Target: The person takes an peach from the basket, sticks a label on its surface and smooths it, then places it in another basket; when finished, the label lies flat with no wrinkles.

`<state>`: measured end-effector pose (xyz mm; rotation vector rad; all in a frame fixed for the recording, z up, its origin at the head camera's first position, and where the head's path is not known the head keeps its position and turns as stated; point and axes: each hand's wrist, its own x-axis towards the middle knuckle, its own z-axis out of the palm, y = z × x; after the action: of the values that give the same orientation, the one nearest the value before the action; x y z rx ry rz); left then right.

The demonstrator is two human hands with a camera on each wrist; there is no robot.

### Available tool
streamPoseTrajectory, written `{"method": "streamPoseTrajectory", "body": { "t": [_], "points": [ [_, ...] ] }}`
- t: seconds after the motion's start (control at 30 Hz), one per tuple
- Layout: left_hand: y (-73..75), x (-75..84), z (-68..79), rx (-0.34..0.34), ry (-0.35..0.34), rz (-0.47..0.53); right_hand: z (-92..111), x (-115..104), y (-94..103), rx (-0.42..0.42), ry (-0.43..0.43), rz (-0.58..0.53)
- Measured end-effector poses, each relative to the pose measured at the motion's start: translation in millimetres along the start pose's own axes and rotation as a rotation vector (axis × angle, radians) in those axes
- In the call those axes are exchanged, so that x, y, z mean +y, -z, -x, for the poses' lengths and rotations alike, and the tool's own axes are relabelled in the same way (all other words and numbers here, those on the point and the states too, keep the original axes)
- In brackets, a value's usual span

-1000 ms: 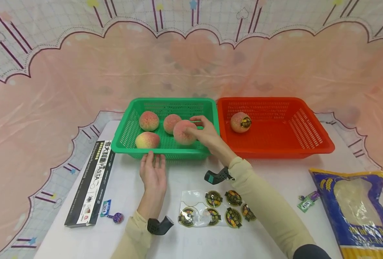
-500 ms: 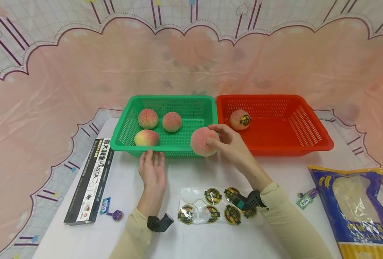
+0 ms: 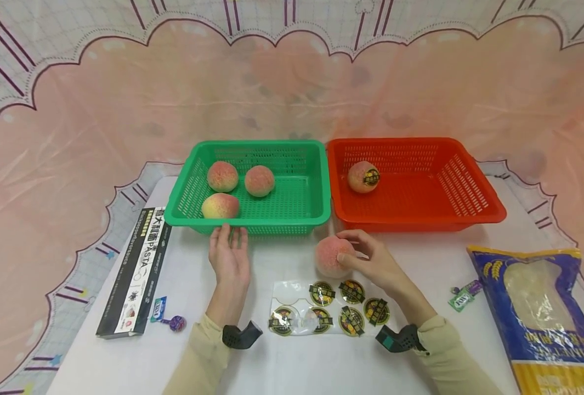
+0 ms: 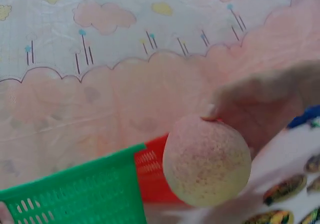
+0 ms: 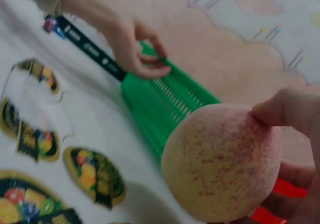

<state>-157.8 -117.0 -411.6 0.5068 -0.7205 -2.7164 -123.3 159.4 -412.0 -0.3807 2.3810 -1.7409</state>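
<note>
My right hand (image 3: 381,267) holds a pink-and-yellow peach (image 3: 333,257) between thumb and fingers, above the table in front of the gap between two baskets. In the right wrist view the thumb presses on the peach's upper side (image 5: 220,159). My left hand (image 3: 230,264) rests its fingertips against the front rim of the green basket (image 3: 292,222), fingers loosely extended. Three peaches lie inside that basket, one of them the yellowish peach (image 3: 220,206) near the front. In the red basket (image 3: 420,224) sits one peach (image 3: 363,177) with a black-and-gold round sticker.
A clear sheet with several round fruit stickers (image 3: 322,294) lies below the peach. Left are a black-and-white pasta box (image 3: 132,274), a lollipop (image 3: 177,323) and a small candy packet (image 3: 158,309). Right are small wrapped candies (image 3: 464,296) and a blue-yellow bag (image 3: 538,307).
My right hand has lifted the peach out of the green basket and brought it right and toward me. My left hand has stayed at the basket's front rim.
</note>
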Motion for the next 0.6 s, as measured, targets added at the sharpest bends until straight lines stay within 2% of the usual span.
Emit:
{"method": "streamPoseTrajectory", "body": {
  "t": [0.17, 0.23, 0.27, 0.3, 0.37, 0.43, 0.47, 0.53, 0.6],
  "points": [
    [8.8, -15.0, 6.8, -0.100, -0.005, -0.037, -6, 19, -4.7, 0.022, -0.039, -0.006],
    [10.8, -24.8, 13.5, -0.152, 0.026, -0.153, -7, 24, -5.8, 0.028, -0.043, -0.003],
    [11.2, -29.5, 16.9, -0.191, 0.048, -0.267, -8, 25, -6.1, 0.031, -0.042, -0.003],
    [11.4, -33.5, 20.6, -0.250, 0.077, -0.431, -8, 27, -6.2, 0.032, -0.039, -0.002],
    [12.0, -39.7, 29.4, -0.447, 0.076, -0.920, -9, 29, -6.0, 0.027, -0.030, -0.002],
    [12.7, -45.3, 39.1, -0.678, -0.058, -1.433, -9, 29, -4.8, 0.018, -0.031, 0.004],
    [13.0, -47.8, 44.7, -0.774, -0.144, -1.639, -8, 30, -4.0, 0.009, -0.028, 0.008],
    [14.3, -52.9, 55.6, -0.919, -0.303, -1.939, -8, 30, -2.2, -0.011, -0.023, 0.020],
    [14.8, -57.6, 63.3, -0.980, -0.373, -2.083, -7, 30, -0.1, -0.026, -0.015, 0.032]
  ]
}}
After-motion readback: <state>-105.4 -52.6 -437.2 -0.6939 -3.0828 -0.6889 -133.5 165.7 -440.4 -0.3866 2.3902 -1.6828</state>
